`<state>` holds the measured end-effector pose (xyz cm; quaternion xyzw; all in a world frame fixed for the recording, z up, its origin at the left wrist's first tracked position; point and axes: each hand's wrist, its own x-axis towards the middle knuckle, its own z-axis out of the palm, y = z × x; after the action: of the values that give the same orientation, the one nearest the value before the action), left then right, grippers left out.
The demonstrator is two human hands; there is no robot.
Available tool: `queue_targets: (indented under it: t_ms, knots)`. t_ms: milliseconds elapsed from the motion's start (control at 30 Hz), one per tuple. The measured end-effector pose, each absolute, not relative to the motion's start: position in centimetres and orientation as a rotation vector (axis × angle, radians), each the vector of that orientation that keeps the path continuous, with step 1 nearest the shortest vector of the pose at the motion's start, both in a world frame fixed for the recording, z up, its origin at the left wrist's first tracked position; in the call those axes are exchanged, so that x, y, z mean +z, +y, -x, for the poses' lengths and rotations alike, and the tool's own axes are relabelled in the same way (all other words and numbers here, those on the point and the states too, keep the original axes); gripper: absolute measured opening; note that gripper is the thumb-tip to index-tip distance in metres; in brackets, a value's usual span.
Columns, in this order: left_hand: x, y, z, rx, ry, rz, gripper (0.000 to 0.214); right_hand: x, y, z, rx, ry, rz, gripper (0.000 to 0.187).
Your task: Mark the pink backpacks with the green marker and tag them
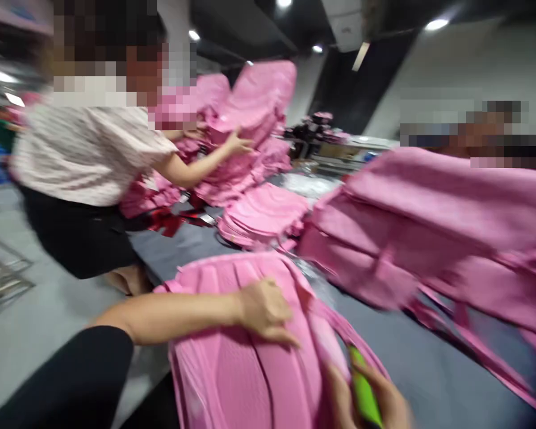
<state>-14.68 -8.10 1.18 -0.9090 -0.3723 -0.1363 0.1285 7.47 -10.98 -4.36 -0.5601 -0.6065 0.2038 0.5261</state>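
Several heaps of pink fabric are spread over a dark grey table in a dim workroom lit by ceiling lamps, and a pale floor is seen at 9 o'clock. A pink padded panel is laid at 6 o'clock, at the table's near edge. The left hand is rested on the panel's upper part, palm down and fingers loosely spread, with nothing clasped. At 5 o'clock from it, by the panel's right edge, the right hand is closed around a green tool; its kind is lost to blur. A stack of like panels is seen at 12 o'clock and a large pink pile at 3 o'clock. A co-worker's hand is laid against a tall heap at 11 o'clock.
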Motion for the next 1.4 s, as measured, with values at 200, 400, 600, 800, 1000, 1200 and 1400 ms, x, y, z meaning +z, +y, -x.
queue_targets:
  t_ms: [200,400,600,800,1000,1200,1400]
  knots:
    - [4.0,-6.8,16.8,-0.4,-0.87,2.629,0.051,-5.4,-13.0,-4.9,0.602,-1.389,1.288,0.039]
    - [0.4,-8.5,15.0,-0.125,-1.039,2.784,0.037,-11.8,-14.2,-5.6,0.56,-1.42,1.448,0.04]
    - [-1.5,-8.4,14.8,-0.17,-1.104,2.765,0.033,-8.1,-14.1,-5.5,0.387,-1.347,1.308,0.031]
    - [-3.5,-8.7,15.3,-0.375,-1.013,2.763,0.016,-5.1,-14.2,-4.7,1.213,-1.264,0.992,0.032]
    - [-4.1,-8.8,15.1,-0.432,-1.029,2.737,0.013,-5.8,-13.4,-4.7,1.148,-1.249,1.326,0.038]
    - [-4.6,-8.7,15.2,-0.54,-0.963,2.75,0.017,-5.9,-13.2,-3.5,0.953,-1.261,1.48,0.032]
    - [-4.5,-8.7,15.1,-0.54,-0.959,2.752,0.022,-6.8,-13.4,-3.2,0.927,-1.376,1.465,0.028]
